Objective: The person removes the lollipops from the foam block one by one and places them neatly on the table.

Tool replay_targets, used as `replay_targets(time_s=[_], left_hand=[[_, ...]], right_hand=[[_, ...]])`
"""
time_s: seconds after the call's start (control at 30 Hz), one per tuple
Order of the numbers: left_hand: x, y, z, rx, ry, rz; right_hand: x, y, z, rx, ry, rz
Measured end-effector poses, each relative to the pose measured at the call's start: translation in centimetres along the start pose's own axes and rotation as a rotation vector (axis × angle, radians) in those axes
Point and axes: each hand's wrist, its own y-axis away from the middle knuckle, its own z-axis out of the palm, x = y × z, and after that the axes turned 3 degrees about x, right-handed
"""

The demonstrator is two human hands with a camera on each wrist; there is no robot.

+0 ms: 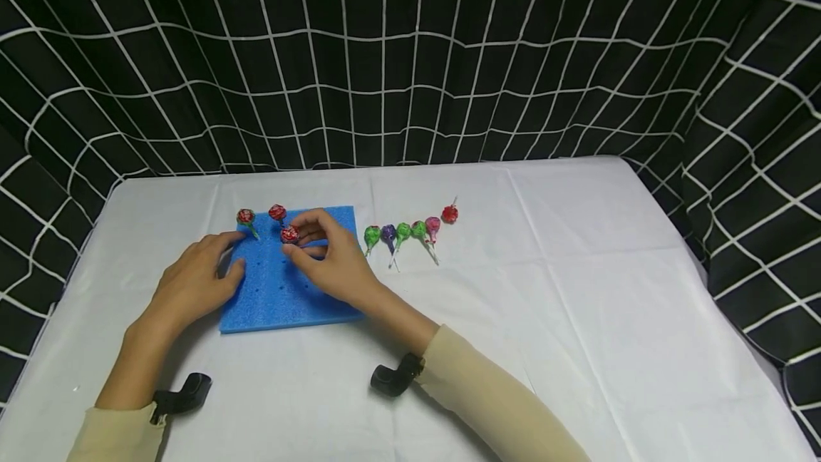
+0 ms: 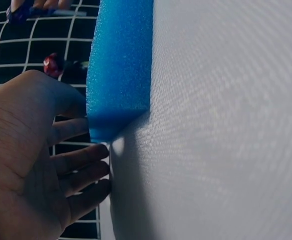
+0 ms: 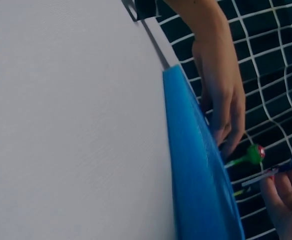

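Note:
A blue foam board (image 1: 269, 305) lies on the table, with small holes in its top. Two lollipops stand in it near the far side: one with a red and green wrapper (image 1: 246, 217) at the corner, one red (image 1: 277, 212) beside it. My right hand (image 1: 336, 262) pinches another lollipop (image 1: 290, 234) by its wrapped head above the board; in the right wrist view its white stick (image 3: 258, 178) points toward the foam. Against the board's left edge rests my left hand (image 1: 195, 280), fingers relaxed and holding nothing. The left wrist view shows its fingers (image 2: 83, 177) beside the foam corner.
Right of the board, several lollipops lie in a row on the white cloth: green, purple (image 1: 388, 233), more green and pink (image 1: 432, 225). A red one (image 1: 450, 214) lies at the row's far end. A black curtain with white grid lines (image 1: 410, 63) surrounds the table.

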Motion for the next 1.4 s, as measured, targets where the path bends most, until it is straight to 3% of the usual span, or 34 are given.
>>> replay_targets(time_s=[0.3, 0.83, 1.1, 1.4], left_hand=[[-0.3, 0.0, 0.1, 0.014, 0.014, 0.011], [0.0, 0.0, 0.2, 0.016, 0.013, 0.013], [0.0, 0.0, 0.2, 0.005, 0.012, 0.006], [0.0, 0.2, 0.2, 0.000, 0.019, 0.000]], right_hand=[[0.2, 1.2, -1.6, 0.076, 0.031, 0.008], [1.3, 3.3, -6.5, 0.169, 0.045, 0.004], [1.3, 3.9, -9.1, 0.259, 0.033, 0.012], [2.0, 4.9, -11.0, 0.304, 0.081, 0.016]])
